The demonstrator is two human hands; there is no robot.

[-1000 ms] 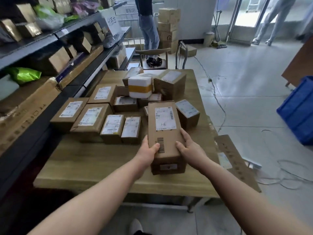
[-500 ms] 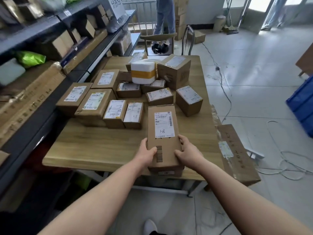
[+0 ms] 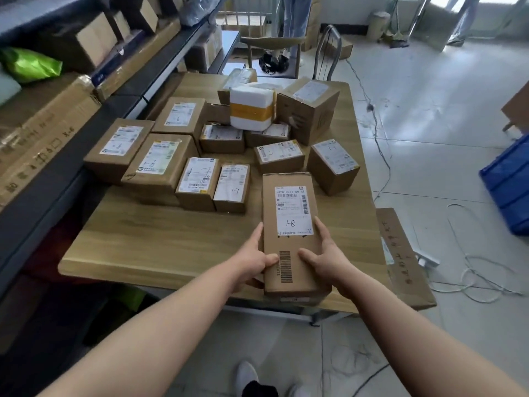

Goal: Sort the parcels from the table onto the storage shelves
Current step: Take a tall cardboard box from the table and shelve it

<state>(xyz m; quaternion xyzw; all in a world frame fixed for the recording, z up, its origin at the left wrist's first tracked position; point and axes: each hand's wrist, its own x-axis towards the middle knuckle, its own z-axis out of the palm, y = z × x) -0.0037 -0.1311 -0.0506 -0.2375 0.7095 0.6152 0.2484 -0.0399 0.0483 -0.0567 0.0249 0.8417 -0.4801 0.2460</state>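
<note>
Parcel [image 3: 290,233]: a long brown box at the table's [image 3: 160,242] near edge, toward the right corner. Its label faces up and is marked "1-8" by hand.

Your left hand [image 3: 252,263] grasps the parcel's left side, with the thumb on the top face beside the barcode. Your right hand [image 3: 326,259] grasps the right side, with the thumb also on top. You cannot tell whether the parcel rests on the table or is held just clear of it.

The other parcels [image 3: 160,164] cover the table's middle and far part, packed close together with their labels up. A white parcel [image 3: 252,110] banded with yellow tape sits on top of them near the far end.

The shelves [image 3: 57,181] run along the table's left side. They carry boxes and a green bag [image 3: 31,65].

A flat carton [image 3: 400,253] leans against the table's right side. A blue crate [image 3: 509,181] stands on the floor well to the right of the table. A chair [image 3: 274,44] stands just beyond the far end.
</note>
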